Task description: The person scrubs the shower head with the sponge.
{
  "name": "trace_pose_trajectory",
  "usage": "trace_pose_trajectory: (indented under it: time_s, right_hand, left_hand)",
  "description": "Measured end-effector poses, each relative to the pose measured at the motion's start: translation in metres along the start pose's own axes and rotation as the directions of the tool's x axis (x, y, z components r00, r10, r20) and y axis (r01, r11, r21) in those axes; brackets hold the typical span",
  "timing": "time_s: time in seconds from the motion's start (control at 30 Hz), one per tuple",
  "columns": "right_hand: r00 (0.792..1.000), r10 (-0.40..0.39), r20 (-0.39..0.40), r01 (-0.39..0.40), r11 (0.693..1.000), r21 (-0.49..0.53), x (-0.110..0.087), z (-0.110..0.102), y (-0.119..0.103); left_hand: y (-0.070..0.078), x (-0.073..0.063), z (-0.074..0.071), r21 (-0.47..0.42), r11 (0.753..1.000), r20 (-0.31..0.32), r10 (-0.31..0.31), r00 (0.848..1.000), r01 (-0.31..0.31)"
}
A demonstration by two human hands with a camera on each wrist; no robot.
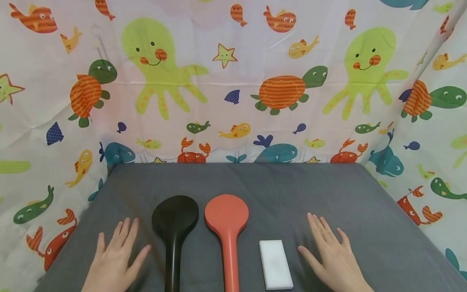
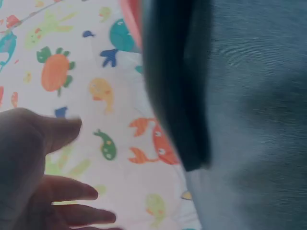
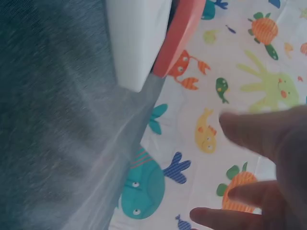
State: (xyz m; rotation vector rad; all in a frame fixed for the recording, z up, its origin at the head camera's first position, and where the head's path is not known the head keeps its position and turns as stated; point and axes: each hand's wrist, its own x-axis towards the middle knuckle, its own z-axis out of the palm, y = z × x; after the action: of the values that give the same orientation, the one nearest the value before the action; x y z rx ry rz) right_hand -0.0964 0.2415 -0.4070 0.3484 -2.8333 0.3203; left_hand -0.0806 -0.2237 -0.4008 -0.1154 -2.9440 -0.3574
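Fingers spread and holding nothing, my left hand (image 1: 116,259) is at the left, palm down, with a black paddle-shaped object (image 1: 176,219) just right of it. The black object has a rounded head and a long handle that runs out of the bottom of the head view. Beside it lies a coral-orange one (image 1: 227,215) of similar shape. Farther right is a white rectangular block (image 1: 276,265), and past that my right hand (image 1: 333,255), also palm down with straight fingers and nothing held. In the wrist views, the left fingers (image 2: 76,191) and right fingers (image 3: 254,134) are apart from these objects.
Dark grey cloth (image 1: 284,194) covers the table under everything. A white curtain (image 1: 215,105) printed with sea animals hangs behind the table's back edge and along both sides.
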Motion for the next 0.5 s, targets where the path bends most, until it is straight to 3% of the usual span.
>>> trace_pose_trajectory:
  time_s: [0.07,0.17,0.27,0.37,0.47,0.5]
  right_hand:
    - [0.994,-0.039,-0.099,0.04,0.999,0.003,0.001,-0.002,-0.004]
    - [0.967,-0.099,-0.236,0.107,0.994,0.022,0.004,-0.004,-0.011]
    - [0.944,-0.14,-0.3,0.157,0.987,0.034,0.006,-0.006,-0.019]
    - [0.945,-0.152,-0.288,0.167,0.985,0.029,0.007,-0.007,-0.026]
    - [0.966,-0.142,-0.216,0.15,0.988,0.022,0.006,-0.005,-0.032]
    - [0.972,-0.139,-0.188,0.145,0.989,0.019,0.006,-0.003,-0.034]
  left_hand:
    - [0.009,0.0,-0.007,-0.027,0.999,-0.087,0.025,0.996,-0.027]
    - [0.023,-0.001,-0.015,-0.079,0.995,-0.206,0.043,0.978,-0.06]
    - [0.039,-0.003,-0.018,-0.132,0.987,-0.268,0.058,0.962,-0.096]
    - [0.057,-0.001,-0.017,-0.197,0.97,-0.298,0.078,0.951,-0.141]
    - [0.078,0.001,-0.013,-0.309,0.938,-0.255,0.079,0.964,-0.158]
    - [0.084,0.002,-0.009,-0.339,0.922,-0.264,0.096,0.96,-0.186]
